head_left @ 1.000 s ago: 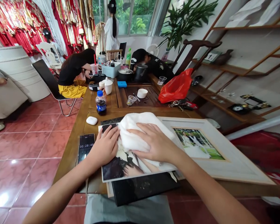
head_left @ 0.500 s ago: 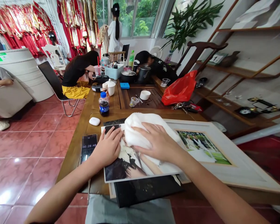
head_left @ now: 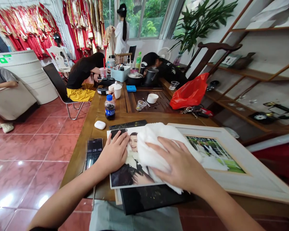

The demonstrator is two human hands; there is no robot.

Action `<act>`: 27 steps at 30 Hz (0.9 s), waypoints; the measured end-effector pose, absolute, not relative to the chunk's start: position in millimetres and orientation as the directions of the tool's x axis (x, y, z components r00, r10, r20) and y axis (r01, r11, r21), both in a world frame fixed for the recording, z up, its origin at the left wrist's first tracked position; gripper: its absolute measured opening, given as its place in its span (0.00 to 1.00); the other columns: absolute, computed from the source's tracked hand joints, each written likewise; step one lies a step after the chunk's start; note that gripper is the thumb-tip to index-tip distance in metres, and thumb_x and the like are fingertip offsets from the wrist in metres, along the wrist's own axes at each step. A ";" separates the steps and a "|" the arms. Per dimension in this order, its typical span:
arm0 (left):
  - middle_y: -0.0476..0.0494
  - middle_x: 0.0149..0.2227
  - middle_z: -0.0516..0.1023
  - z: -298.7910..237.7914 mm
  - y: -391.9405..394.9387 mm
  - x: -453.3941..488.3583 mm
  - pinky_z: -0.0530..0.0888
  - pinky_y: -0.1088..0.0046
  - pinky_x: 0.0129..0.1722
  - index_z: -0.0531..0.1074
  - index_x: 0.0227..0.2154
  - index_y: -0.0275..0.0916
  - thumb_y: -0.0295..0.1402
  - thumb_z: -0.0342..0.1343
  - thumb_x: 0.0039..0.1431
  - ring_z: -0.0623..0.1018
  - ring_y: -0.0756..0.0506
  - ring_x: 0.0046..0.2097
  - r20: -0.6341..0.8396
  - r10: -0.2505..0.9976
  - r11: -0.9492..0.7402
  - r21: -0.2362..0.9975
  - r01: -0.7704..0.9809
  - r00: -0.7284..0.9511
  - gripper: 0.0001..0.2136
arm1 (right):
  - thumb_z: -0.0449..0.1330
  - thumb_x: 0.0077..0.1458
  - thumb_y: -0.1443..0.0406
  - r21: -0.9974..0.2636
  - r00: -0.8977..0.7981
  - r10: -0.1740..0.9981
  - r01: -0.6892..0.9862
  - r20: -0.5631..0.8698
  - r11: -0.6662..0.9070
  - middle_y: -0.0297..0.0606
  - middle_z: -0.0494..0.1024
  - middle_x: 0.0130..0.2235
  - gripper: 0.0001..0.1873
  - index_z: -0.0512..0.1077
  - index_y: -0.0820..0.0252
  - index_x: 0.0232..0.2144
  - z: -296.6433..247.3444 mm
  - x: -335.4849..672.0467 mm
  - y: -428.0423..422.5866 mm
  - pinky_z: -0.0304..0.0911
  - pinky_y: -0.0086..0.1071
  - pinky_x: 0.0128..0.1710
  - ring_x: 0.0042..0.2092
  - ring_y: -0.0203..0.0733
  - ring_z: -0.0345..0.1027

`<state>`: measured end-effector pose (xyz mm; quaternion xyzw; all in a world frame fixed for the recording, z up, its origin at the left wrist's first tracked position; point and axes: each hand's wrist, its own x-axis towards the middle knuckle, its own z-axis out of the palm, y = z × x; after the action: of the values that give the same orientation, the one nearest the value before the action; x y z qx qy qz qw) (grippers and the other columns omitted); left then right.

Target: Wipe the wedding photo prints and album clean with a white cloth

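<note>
A towel (head_left: 159,154) is showing plain white, while the photo print (head_left: 127,170) beneath it is mixing a white gown with black. The picture frame (head_left: 255,179) is showing cream-white around a green lawn scene. A plastic bag (head_left: 189,91) is glowing orange-red, the floor tiles (head_left: 31,173) are running red with paler marbled veins, the hanging gowns (head_left: 26,38) are blazing red and gold, and a seated person's skirt (head_left: 80,94) is showing bright yellow

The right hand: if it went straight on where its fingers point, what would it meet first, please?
The bunched white towel under the right hand comes first; beyond it, the cola bottle seems next, though depth is unclear.
</note>
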<state>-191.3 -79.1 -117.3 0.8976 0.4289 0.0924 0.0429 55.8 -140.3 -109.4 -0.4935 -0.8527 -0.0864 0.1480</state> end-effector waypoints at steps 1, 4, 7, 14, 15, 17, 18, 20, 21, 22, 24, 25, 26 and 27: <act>0.39 0.69 0.60 -117.3 -79.3 -191.2 0.55 0.44 0.68 0.60 0.66 0.35 0.28 0.42 0.68 0.56 0.35 0.71 0.132 0.778 -0.629 0.157 0.762 0.615 0.24 | 0.62 0.53 0.55 -0.009 -0.513 0.793 0.838 0.329 0.545 0.55 0.71 0.58 0.34 0.66 0.54 0.62 -108.0 51.4 -147.3 0.57 0.57 0.56 0.60 0.61 0.64; 0.39 0.69 0.60 -117.6 -79.4 -191.3 0.55 0.44 0.68 0.61 0.66 0.35 0.29 0.42 0.68 0.56 0.35 0.71 0.136 0.776 -0.631 0.155 0.760 0.616 0.24 | 0.64 0.45 0.60 -0.052 -0.576 0.763 0.788 0.292 0.614 0.53 0.69 0.60 0.38 0.67 0.51 0.61 -103.3 43.9 -161.8 0.55 0.55 0.58 0.61 0.59 0.62; 0.40 0.69 0.60 -118.3 -78.7 -192.2 0.54 0.45 0.68 0.61 0.66 0.36 0.28 0.42 0.68 0.56 0.35 0.71 0.134 0.774 -0.633 0.158 0.758 0.619 0.24 | 0.63 0.46 0.61 -0.031 -0.532 0.790 0.823 0.305 0.567 0.53 0.71 0.59 0.36 0.68 0.52 0.59 -103.5 50.2 -162.4 0.57 0.54 0.56 0.60 0.59 0.63; 0.40 0.69 0.61 -120.2 -77.2 -194.1 0.54 0.45 0.68 0.60 0.66 0.37 0.29 0.43 0.68 0.56 0.36 0.71 0.142 0.766 -0.643 0.162 0.748 0.627 0.25 | 0.60 0.54 0.52 0.033 -0.367 0.839 0.921 0.403 0.388 0.54 0.74 0.55 0.29 0.71 0.55 0.57 -113.7 70.4 -152.2 0.60 0.53 0.52 0.57 0.60 0.67; 0.40 0.69 0.61 -120.0 -77.4 -194.1 0.54 0.45 0.68 0.60 0.66 0.37 0.29 0.42 0.68 0.56 0.36 0.71 0.140 0.767 -0.642 0.160 0.750 0.627 0.25 | 0.61 0.54 0.53 0.022 -0.376 0.836 0.915 0.400 0.402 0.54 0.73 0.55 0.29 0.71 0.55 0.57 -113.7 67.1 -153.8 0.60 0.53 0.52 0.57 0.60 0.67; 0.39 0.69 0.61 -119.0 -77.8 -193.9 0.54 0.45 0.68 0.60 0.66 0.37 0.29 0.42 0.68 0.56 0.36 0.71 0.137 0.768 -0.640 0.157 0.752 0.625 0.24 | 0.62 0.51 0.57 -0.012 -0.418 0.820 0.888 0.391 0.459 0.54 0.73 0.56 0.30 0.71 0.55 0.57 -112.3 56.3 -159.3 0.58 0.54 0.54 0.57 0.60 0.66; 0.39 0.69 0.61 -118.3 -77.9 -193.7 0.55 0.45 0.68 0.60 0.66 0.36 0.29 0.42 0.68 0.56 0.36 0.71 0.135 0.769 -0.639 0.156 0.753 0.625 0.24 | 0.63 0.49 0.58 -0.034 -0.445 0.809 0.869 0.384 0.494 0.54 0.72 0.56 0.32 0.71 0.55 0.57 -111.1 50.1 -162.5 0.57 0.55 0.55 0.58 0.61 0.65; 0.39 0.69 0.61 -116.7 -78.0 -193.4 0.55 0.44 0.68 0.60 0.66 0.36 0.29 0.41 0.69 0.56 0.36 0.71 0.129 0.768 -0.640 0.152 0.753 0.627 0.24 | 0.64 0.45 0.60 -0.080 -0.487 0.794 0.833 0.364 0.548 0.53 0.72 0.57 0.34 0.71 0.54 0.57 -108.9 39.9 -168.3 0.54 0.56 0.57 0.59 0.61 0.64; 0.39 0.69 0.61 -115.9 -78.0 -193.2 0.55 0.44 0.68 0.60 0.66 0.36 0.29 0.41 0.69 0.56 0.36 0.71 0.126 0.767 -0.641 0.151 0.752 0.629 0.24 | 0.64 0.44 0.61 -0.097 -0.497 0.792 0.822 0.354 0.560 0.52 0.72 0.57 0.35 0.71 0.53 0.57 -108.2 37.2 -170.3 0.54 0.56 0.57 0.59 0.61 0.64; 0.39 0.69 0.61 -115.4 -77.8 -193.1 0.56 0.44 0.68 0.60 0.66 0.36 0.29 0.41 0.69 0.56 0.36 0.71 0.122 0.766 -0.643 0.149 0.751 0.631 0.24 | 0.65 0.43 0.61 -0.109 -0.501 0.792 0.818 0.348 0.565 0.52 0.72 0.57 0.35 0.71 0.52 0.57 -107.9 36.7 -171.6 0.54 0.56 0.57 0.59 0.61 0.64; 0.39 0.69 0.61 -115.1 -77.5 -193.1 0.56 0.44 0.68 0.60 0.66 0.36 0.29 0.41 0.69 0.56 0.35 0.71 0.121 0.765 -0.644 0.147 0.751 0.632 0.24 | 0.64 0.43 0.62 -0.110 -0.485 0.801 0.828 0.350 0.550 0.51 0.72 0.58 0.35 0.71 0.52 0.57 -109.0 41.8 -172.3 0.54 0.55 0.57 0.59 0.60 0.64; 0.40 0.69 0.61 -115.2 -77.4 -193.1 0.56 0.44 0.68 0.60 0.66 0.37 0.29 0.41 0.69 0.56 0.35 0.71 0.123 0.766 -0.643 0.146 0.751 0.632 0.24 | 0.64 0.44 0.62 -0.100 -0.469 0.806 0.840 0.361 0.533 0.52 0.72 0.57 0.34 0.71 0.53 0.57 -110.2 46.3 -172.0 0.55 0.55 0.56 0.58 0.60 0.64; 0.40 0.69 0.61 -115.5 -77.3 -193.2 0.56 0.44 0.68 0.60 0.66 0.37 0.29 0.41 0.69 0.56 0.35 0.71 0.126 0.766 -0.643 0.145 0.752 0.630 0.24 | 0.63 0.45 0.61 -0.086 -0.452 0.809 0.852 0.375 0.516 0.53 0.72 0.57 0.34 0.71 0.54 0.57 -111.5 51.2 -171.6 0.55 0.54 0.56 0.58 0.61 0.65; 0.40 0.69 0.61 -115.8 -77.3 -193.2 0.56 0.44 0.68 0.60 0.66 0.37 0.29 0.41 0.69 0.56 0.36 0.71 0.129 0.766 -0.643 0.145 0.752 0.630 0.24 | 0.63 0.46 0.61 -0.072 -0.437 0.811 0.863 0.389 0.500 0.53 0.72 0.56 0.33 0.71 0.55 0.57 -112.7 55.7 -171.5 0.55 0.54 0.55 0.58 0.61 0.65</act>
<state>-193.2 -77.3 -115.8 0.9018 0.4210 0.0895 0.0386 55.7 -171.5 -112.7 -0.4952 -0.8449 -0.0689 0.1901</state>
